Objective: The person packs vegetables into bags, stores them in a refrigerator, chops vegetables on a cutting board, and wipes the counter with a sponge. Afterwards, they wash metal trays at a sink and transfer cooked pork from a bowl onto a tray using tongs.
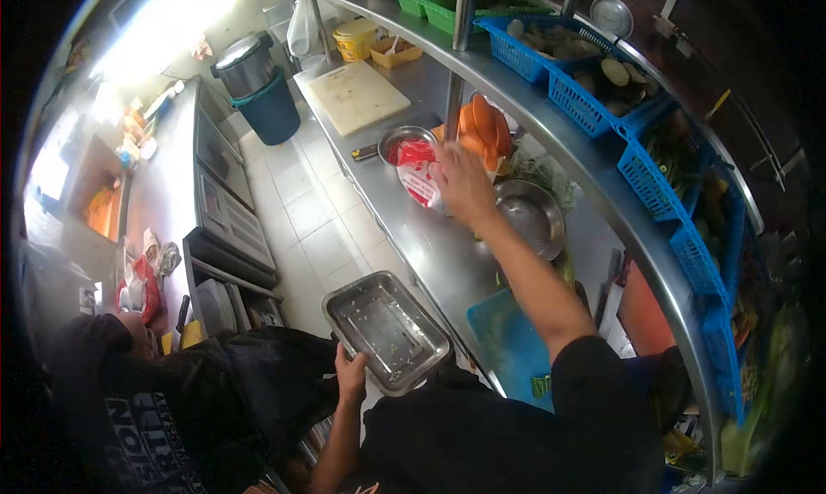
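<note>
The left hand (351, 377) grips 1 metal pan (379, 315) by its edge, low in the middle of the frame. The right hand (465, 186) is at 1 red-and-white bag (417, 174), upper middle; I can't tell if it's gripping.

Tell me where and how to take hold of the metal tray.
Take the tray by the long rim facing the counter, thumb inside, probably best from that side: that edge is bare, while the left hand grips the opposite rim.
</note>
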### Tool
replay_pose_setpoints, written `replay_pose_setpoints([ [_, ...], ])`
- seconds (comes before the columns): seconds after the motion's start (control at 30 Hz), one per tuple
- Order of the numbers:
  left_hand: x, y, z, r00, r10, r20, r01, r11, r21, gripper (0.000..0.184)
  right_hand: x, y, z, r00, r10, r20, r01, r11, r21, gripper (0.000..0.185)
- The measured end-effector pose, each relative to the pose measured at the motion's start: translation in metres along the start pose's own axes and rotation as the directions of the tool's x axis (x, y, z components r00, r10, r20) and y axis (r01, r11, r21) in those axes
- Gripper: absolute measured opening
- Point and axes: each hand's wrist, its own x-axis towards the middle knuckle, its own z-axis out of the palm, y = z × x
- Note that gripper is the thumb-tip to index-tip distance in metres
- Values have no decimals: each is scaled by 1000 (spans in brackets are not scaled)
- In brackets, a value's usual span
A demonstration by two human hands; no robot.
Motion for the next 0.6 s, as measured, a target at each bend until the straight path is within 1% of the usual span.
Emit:
replay_pose_setpoints([
  [0.03,0,-2,-2,1000,-2,-10,2,1000,2,36,-19,-11,-4,998,-64,7,64,998,-22,30],
  [0.07,0,-2,-1,1000,-22,-13,22,1000,-10,37,-41,-17,0,953,-32,302,35,999,-5,34],
  [0.1,0,0,0,999,-43,-11,43,999,-21,37,-62,-20,5,821,1,571,0,1000,-1,40],
  [0.17,2,-1,2,998,-62,17,62,997,-36,38,-79,-33,18,924,-140,356,181,980,-86,45],
  [0.2,6,-4,2,997,-61,37,62,997,-37,38,-82,-38,28,945,-220,242,259,956,-140,47],
  [0.23,9,-7,0,997,-60,51,62,997,-38,38,-77,-37,41,966,-152,208,182,974,-135,50],
  [0.27,17,-11,0,994,-93,66,92,996,11,43,-67,-31,58,981,-83,173,106,987,-125,52],
  [0.3,26,-16,0,986,-169,11,167,982,84,52,-59,-22,76,991,-13,135,28,994,-110,55],
  [0.33,36,-20,4,993,-116,26,115,992,55,55,-53,-16,90,988,18,151,-7,997,-73,48],
  [0.37,41,-25,4,997,-73,36,72,997,29,59,-51,-8,104,962,52,269,-21,993,-117,43],
  [0.43,55,-30,1,997,-70,23,70,997,17,60,-42,-5,117,857,129,498,-24,977,-211,35],
  [0.47,59,-26,2,997,-71,15,70,997,8,60,-38,-7,110,920,45,390,13,989,-144,27],
  [0.5,59,-23,1,998,-51,24,51,999,16,58,-33,-4,111,944,96,317,-78,994,-71,28],
  [0.57,50,-2,4,999,-12,48,10,1000,29,54,-14,-2,103,959,220,176,-239,967,91,29],
  [0.6,46,6,3,998,-17,56,17,1000,11,51,-5,-3,90,912,378,159,-396,913,101,33],
])
